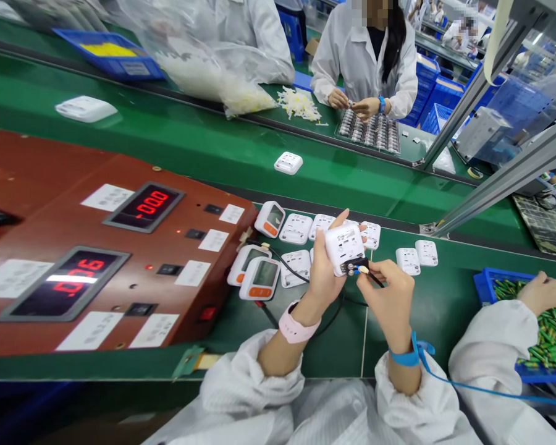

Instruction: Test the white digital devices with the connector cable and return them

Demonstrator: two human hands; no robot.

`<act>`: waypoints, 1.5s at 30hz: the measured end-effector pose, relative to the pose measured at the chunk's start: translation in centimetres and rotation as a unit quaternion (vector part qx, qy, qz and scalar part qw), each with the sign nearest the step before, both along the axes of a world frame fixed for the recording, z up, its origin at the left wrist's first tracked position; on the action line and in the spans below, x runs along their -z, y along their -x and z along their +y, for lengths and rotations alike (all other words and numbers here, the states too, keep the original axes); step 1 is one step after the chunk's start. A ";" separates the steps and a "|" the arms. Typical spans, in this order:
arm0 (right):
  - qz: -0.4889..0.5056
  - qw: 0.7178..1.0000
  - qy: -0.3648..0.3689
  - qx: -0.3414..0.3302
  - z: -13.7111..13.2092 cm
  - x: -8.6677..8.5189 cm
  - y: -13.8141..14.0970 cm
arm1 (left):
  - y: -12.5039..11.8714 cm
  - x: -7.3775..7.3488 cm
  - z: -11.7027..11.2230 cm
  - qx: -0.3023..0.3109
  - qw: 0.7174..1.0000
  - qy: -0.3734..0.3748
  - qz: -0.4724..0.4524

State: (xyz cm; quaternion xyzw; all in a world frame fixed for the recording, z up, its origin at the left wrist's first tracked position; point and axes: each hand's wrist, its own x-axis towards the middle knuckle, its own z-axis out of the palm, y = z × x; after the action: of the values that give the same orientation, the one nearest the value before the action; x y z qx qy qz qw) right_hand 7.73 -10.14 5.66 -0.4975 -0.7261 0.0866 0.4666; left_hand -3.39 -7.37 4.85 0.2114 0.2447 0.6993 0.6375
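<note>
My left hand (323, 275) grips a small white square electronic device (345, 245), its slotted back turned up. At the device's lower edge my right hand (391, 290) pinches a black test lead (362, 270) with a yellow-and-blue end, which appears to touch the device. A pink band is on my left wrist, a blue strap with a cord on my right. Beside my left hand more white devices (295, 228) lie back up, partly hidden by it. Left of these, several devices (260, 278) show grey screens and orange buttons. Two others (408, 261) lie to the right.
A brown test box (167, 216) with red digital readouts stands left, cables running from it. Single white devices (288, 162) sit on the green strip beyond. At right, a co-worker's hands (544, 292) are over a blue bin (484, 287) of green batteries. A metal post (505, 179) rises nearby.
</note>
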 end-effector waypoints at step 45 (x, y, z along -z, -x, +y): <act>0.120 0.966 0.178 -0.145 2.3 2.6 -1.7 | -0.7 1.0 0.1 -0.013 0.998 0.003 0.063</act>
State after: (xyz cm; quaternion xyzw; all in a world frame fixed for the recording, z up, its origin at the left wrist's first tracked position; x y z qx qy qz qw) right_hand 9.39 -7.89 3.10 -0.4477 -0.7022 0.3404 0.4365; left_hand -2.64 -7.26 3.83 0.2504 0.2892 0.6922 0.6120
